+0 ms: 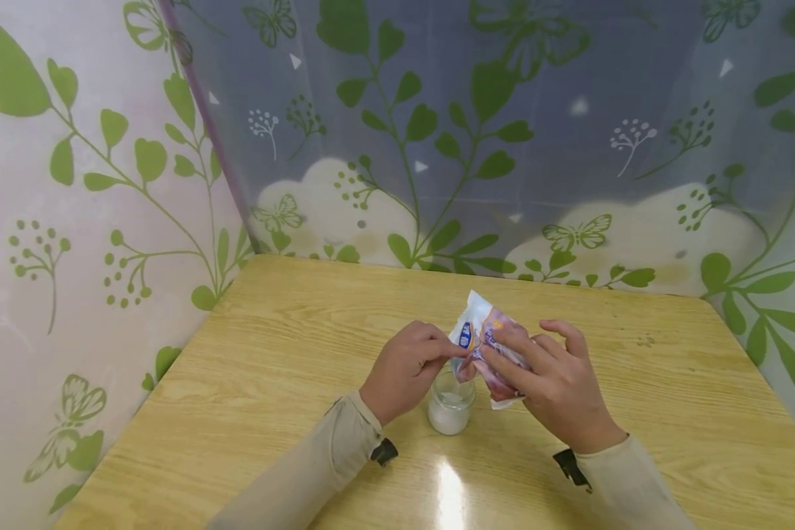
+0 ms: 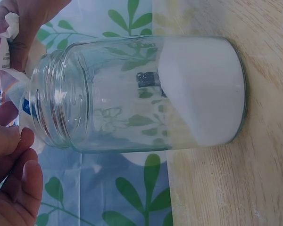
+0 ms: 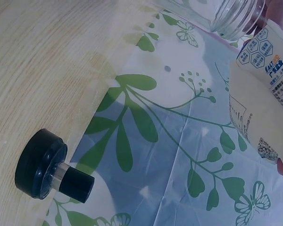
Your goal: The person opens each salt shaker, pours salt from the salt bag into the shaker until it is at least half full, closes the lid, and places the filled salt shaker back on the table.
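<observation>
A clear glass jar (image 1: 450,401) stands upright on the table, partly filled with white grains or powder (image 2: 203,89) whose surface slopes. Over its mouth is a tilted, printed plastic packet (image 1: 477,313), white and pink with a blue emblem. My left hand (image 1: 404,372) pinches the packet's edge close to the jar's rim. From the other side my right hand (image 1: 563,386) grips the packet's body, fingers spread across its front. In the right wrist view, the packet's printed back (image 3: 269,94) shows beside the jar's neck. Whether anything pours out cannot be seen.
A black lid with a short spout-like cap (image 3: 40,165) sits on the wooden table (image 1: 271,353), shown in the right wrist view. Leaf-patterned sheets (image 1: 404,184) rise behind the table and on both sides.
</observation>
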{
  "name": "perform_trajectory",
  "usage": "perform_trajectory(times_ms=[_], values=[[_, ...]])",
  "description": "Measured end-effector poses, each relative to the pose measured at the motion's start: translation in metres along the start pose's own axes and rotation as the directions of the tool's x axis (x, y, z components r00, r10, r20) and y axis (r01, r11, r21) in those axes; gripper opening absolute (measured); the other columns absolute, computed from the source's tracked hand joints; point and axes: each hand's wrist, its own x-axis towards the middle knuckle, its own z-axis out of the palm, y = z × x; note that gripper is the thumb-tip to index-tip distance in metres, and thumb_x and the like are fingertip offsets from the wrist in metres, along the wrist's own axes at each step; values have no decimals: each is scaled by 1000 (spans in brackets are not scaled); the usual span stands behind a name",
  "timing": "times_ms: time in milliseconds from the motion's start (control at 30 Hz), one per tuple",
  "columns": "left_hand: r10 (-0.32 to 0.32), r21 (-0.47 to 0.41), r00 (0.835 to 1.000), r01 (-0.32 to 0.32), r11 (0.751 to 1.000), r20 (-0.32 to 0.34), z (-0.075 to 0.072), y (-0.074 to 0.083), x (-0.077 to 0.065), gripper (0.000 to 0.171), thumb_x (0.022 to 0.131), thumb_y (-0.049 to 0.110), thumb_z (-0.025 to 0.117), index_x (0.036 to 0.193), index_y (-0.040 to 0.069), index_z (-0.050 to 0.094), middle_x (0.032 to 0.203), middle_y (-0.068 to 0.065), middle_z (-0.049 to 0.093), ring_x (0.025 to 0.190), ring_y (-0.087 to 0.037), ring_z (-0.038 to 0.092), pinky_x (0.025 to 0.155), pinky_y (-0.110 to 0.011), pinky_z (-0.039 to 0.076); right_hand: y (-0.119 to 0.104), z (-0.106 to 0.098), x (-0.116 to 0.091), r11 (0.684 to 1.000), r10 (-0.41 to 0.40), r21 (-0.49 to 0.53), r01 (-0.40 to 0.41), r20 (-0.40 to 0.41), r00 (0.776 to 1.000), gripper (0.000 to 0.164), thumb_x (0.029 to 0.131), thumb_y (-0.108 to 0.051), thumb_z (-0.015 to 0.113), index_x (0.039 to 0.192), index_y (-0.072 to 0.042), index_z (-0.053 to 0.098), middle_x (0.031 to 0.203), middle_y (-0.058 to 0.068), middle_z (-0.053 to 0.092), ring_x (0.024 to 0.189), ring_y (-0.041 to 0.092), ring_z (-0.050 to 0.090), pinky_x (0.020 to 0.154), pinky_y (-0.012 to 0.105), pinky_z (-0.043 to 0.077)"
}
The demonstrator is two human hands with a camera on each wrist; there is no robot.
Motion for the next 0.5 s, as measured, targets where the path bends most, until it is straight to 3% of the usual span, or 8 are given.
perform_trajectory(times_ms=[233, 500], values=[[-80, -22, 996, 81, 997, 30, -1, 1, 1, 22, 103, 10, 64, 121, 15, 76, 98, 3, 72, 84, -9, 56, 72, -21, 50, 1, 0, -1, 1000, 5, 2, -5, 18, 1000, 29, 109, -27, 53, 113, -17, 80, 114, 8, 75, 71, 30, 65, 90, 55, 44], [-140, -50, 989, 143, 989, 43, -1, 2, 2, 25, 103, 11, 62, 125, 13, 73, 107, -1, 74, 92, -11, 64, 73, -26, 57, 2, 0, -4, 999, 35, 8, -35, 33, 999, 33, 109, -35, 53, 114, -16, 80, 118, 9, 74, 73, 31, 67, 90, 56, 42]])
